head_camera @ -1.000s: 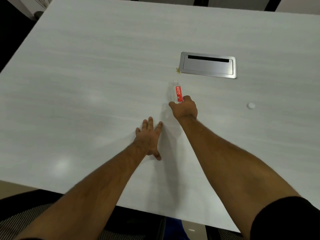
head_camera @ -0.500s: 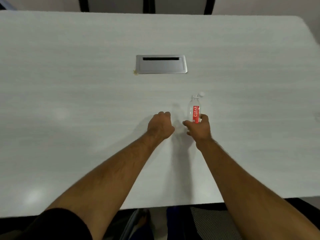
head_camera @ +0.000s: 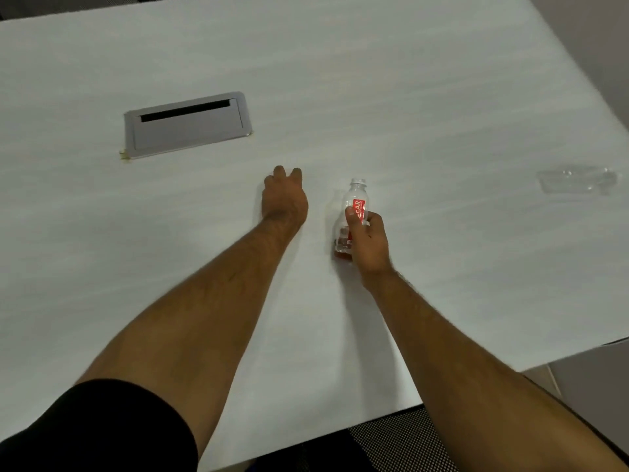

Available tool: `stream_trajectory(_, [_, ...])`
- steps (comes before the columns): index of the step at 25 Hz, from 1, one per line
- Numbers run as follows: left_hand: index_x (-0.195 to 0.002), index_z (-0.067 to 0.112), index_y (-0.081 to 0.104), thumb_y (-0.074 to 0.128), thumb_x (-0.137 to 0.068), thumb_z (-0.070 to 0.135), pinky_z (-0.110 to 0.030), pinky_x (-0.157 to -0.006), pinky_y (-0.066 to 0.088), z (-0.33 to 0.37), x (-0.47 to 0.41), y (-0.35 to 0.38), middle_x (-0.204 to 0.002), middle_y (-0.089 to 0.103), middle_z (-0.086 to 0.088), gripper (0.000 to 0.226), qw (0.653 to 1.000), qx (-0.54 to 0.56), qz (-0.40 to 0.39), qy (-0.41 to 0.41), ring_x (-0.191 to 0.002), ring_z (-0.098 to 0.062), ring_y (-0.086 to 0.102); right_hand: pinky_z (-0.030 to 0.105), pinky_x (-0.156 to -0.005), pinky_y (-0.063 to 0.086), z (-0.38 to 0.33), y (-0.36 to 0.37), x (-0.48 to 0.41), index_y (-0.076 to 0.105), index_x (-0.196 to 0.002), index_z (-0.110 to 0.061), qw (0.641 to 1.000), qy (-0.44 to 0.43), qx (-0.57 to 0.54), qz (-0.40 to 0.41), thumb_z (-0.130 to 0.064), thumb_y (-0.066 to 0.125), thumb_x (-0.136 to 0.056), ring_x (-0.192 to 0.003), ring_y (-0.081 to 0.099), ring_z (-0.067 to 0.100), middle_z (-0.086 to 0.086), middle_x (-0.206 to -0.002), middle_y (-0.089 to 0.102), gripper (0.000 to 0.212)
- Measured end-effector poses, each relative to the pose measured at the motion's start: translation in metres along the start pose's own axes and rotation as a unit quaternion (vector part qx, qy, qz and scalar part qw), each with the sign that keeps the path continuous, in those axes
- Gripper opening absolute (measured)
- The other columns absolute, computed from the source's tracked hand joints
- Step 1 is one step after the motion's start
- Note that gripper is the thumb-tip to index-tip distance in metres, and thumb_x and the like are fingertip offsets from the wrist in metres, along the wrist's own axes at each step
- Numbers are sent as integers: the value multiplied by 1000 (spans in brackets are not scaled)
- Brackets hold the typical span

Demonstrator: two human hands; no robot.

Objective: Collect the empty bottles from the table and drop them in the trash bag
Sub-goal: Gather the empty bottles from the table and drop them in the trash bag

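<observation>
Item 1, nearest: right hand (head_camera: 366, 241), fingers wrapped round a small clear bottle (head_camera: 354, 202) with a red label, thumb across the label. The bottle stands roughly upright, neck pointing away, no cap visible on its mouth. Whether its base rests on the table (head_camera: 442, 97) or is just clear of it cannot be told.

Item 2, just left of that: left hand (head_camera: 285, 201), palm down, fingers loosely curled, holding nothing, low over or on the tabletop; contact unclear.

Item 3, far left: grey metal cable hatch (head_camera: 187, 124) set flush into the table, slot along its far edge.

Item 4, far right: a second clear bottle (head_camera: 577, 180), lying on its side, well apart from both hands, blurred and hard to make out.

Step in hand, as judged: pickup of bottle 1 of 2 in view; grasp made, disposal not yet done.

Next move calls for: either carrying the held bottle to the trash bag, which is not in view, or reaching the free left hand across to the lying bottle. That 1 is light and round, so it may roll if nudged.
</observation>
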State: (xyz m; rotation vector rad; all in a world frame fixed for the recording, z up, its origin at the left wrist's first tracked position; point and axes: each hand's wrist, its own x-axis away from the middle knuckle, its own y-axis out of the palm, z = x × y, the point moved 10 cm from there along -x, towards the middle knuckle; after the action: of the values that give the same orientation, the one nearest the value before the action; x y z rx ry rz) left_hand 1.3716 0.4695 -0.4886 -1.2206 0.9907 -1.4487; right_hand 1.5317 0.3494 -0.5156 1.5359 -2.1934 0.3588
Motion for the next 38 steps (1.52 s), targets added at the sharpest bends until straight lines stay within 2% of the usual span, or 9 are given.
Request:
stream_trajectory(4, [-128,4,54,43,-95,2,-38,-95,45,6,-6,-4,-128,52,-22,35,999,-34,7,13,-117,-36,52,32,-62,61,6,-6,-6,50,-108,-20,1000,10,-26,-13,-35,64,-95,-69,66,19,5,-87,65,25])
stream_trajectory(7, [-129,7,59,49,-96,12,-35,-102,42,6,12,-8,-132,56,-18,34,990,137,12,-7,-121,-33,54,31,-62,61,2,-6,-5,50,-109,-22,1000,9,-3,-13,-36,67,-93,-73,67,17,2,-89,67,28])
stream_trajectory(13, [-114,10,68,55,-96,13,-38,-92,56,3,90,-59,-99,66,0,22,834,547,-2,-75,-90,-18,61,30,-68,59,0,10,59,47,-123,-23,995,-25,92,-33,-43,74,-85,-81,67,19,5,-98,68,50])
stream_trajectory(20, [-119,10,67,56,-98,16,-22,-84,55,18,187,-127,-106,66,1,25,825,563,-38,41,-96,-17,66,39,-67,60,-58,2,170,50,-113,-35,974,-161,161,-11,-53,74,-78,-70,68,19,3,-91,69,46])
stream_trajectory(24, [-109,15,72,60,-95,20,-33,-91,56,41,232,-139,-101,70,3,19,821,564,-39,82,-98,-19,67,31,-68,57,-85,-28,238,49,-113,-38,930,-233,274,74,-68,65,-76,-68,67,12,-8,-87,67,51])
stream_trajectory(29, [-110,12,73,63,-93,28,-35,-89,57,70,272,-150,-100,74,-6,26,769,636,27,58,-90,-17,68,38,-70,59,-102,-66,278,47,-113,-37,920,-249,266,145,-72,60,-77,-67,68,13,-9,-85,67,52])
stream_trajectory(32, [-115,13,72,59,-96,24,-25,-85,55,110,286,-149,-100,72,-2,26,737,671,-28,78,-92,-13,67,39,-71,59,-113,-101,288,47,-113,-36,916,-244,266,177,-75,57,-77,-69,68,13,-10,-83,66,54])
stream_trajectory(35, [-119,13,69,55,-98,19,-28,-92,55,148,290,-140,-109,71,-3,26,738,665,-66,89,-101,-15,67,35,-70,58,-121,-139,290,49,-114,-34,905,-239,283,207,-76,56,-78,-70,66,13,-10,-82,65,56])
stream_trajectory(38, [-104,15,75,65,-91,20,-37,-92,57,174,287,-126,-101,75,0,17,751,660,-13,20,-98,-20,70,30,-67,54,-134,-175,285,51,-122,-30,851,-261,376,258,-73,54,-81,-76,66,15,-9,-91,66,60])
